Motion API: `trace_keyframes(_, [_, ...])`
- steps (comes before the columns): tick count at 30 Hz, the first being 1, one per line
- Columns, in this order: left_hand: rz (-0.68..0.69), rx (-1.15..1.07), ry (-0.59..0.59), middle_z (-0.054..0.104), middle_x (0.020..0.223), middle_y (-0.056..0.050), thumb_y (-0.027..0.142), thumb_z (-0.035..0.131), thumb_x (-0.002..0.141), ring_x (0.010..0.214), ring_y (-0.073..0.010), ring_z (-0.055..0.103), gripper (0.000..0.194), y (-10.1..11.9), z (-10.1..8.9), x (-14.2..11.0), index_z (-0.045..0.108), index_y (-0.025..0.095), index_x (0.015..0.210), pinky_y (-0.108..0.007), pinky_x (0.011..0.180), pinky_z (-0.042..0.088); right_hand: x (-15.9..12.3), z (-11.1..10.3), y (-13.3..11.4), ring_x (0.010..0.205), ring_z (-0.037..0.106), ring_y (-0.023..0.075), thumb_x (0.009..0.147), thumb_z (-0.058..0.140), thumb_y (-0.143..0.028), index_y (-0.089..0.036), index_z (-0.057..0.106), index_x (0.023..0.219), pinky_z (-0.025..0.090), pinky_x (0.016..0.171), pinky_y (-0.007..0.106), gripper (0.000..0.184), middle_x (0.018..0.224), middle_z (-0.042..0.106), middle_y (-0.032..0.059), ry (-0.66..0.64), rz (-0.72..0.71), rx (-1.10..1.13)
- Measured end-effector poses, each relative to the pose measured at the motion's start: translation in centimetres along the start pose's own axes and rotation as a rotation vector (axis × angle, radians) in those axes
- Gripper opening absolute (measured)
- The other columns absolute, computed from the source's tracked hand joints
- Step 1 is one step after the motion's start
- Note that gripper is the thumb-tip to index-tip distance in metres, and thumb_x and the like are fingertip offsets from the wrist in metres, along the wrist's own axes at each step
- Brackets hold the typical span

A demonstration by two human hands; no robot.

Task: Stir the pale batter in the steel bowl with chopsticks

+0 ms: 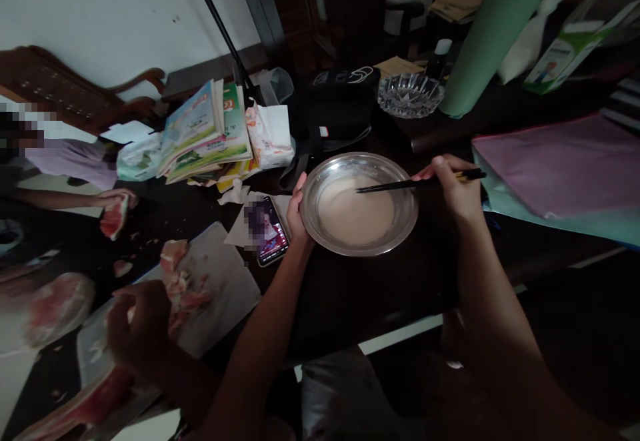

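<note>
A round metal bowl (310,227) stands on the dark table with a pale, creamy liquid (355,217) inside. My left hand (297,211) grips the bowl by its left rim, fingers along the outer side. In my right hand (453,184) is a pair of dark chopsticks (395,186), pinched near the back end. Their tips reach over the right side of the bowl and touch or dip into the liquid; which of the two I cannot tell. Just left of the bowl lies a lit phone (273,237) on white paper.
Two other people's hands are at the left, one (143,327) over a cutting board (230,287) with pomelo-like peel pieces, another holding a red fruit piece (114,215). Behind are stacked books (205,137), a black bag (333,111) and a glass ashtray (410,96). A purple folder (560,167) lies right.
</note>
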State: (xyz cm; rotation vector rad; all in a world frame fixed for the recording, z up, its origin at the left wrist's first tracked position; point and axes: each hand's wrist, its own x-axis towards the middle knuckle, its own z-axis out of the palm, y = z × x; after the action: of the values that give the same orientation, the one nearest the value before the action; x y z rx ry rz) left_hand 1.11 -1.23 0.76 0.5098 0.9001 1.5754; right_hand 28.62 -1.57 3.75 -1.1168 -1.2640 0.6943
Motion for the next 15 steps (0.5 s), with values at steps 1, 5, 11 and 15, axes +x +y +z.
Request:
trace_keyframes(1, [0.002,0.002,0.000,0.072,0.126,-0.004,0.028,0.059,0.082,0.134,-0.0246,0.055,0.033,0.0,-0.1,0.0,0.073,0.023,0.112,-0.035,0.114,0.039,0.1,-0.3,0.2,0.061,0.068,0.0189,0.087,0.064,-0.060,-0.025,0.064,0.056,0.054,0.068,0.036,0.046,0.058,0.069,0.0010,0.055,-0.012,0.013])
trace_keyframes(5, [0.000,0.003,-0.003,0.073,0.126,-0.002,0.027,0.058,0.083,0.133,-0.0237,0.056,0.032,-0.2,-0.3,0.2,0.074,0.024,0.110,-0.034,0.113,0.041,-0.2,-0.7,0.2,0.054,0.063,0.0180,0.088,0.062,-0.058,-0.025,0.061,0.052,0.051,0.062,0.036,0.049,0.053,0.065,0.0007,-0.051,-0.003,0.093])
trace_keyframes(11, [-0.004,-0.024,0.004,0.075,0.120,-0.002,0.024,0.056,0.085,0.130,-0.0217,0.058,0.030,-0.1,-0.2,0.1,0.074,0.023,0.109,-0.031,0.111,0.042,-0.7,1.0,-0.8,0.072,0.072,0.0197,0.083,0.071,-0.056,-0.025,0.070,0.066,0.056,0.073,0.036,0.035,0.071,0.075,0.0022,-0.254,0.036,0.033])
trace_keyframes(15, [-0.009,-0.018,-0.008,0.075,0.119,-0.001,0.025,0.054,0.087,0.127,-0.0207,0.059,0.030,-0.1,-0.1,0.1,0.074,0.025,0.109,-0.031,0.110,0.043,-0.2,0.4,-0.4,0.065,0.070,0.0197,0.084,0.069,-0.058,-0.026,0.066,0.059,0.055,0.070,0.038,0.041,0.064,0.072,0.0013,-0.045,-0.002,0.011])
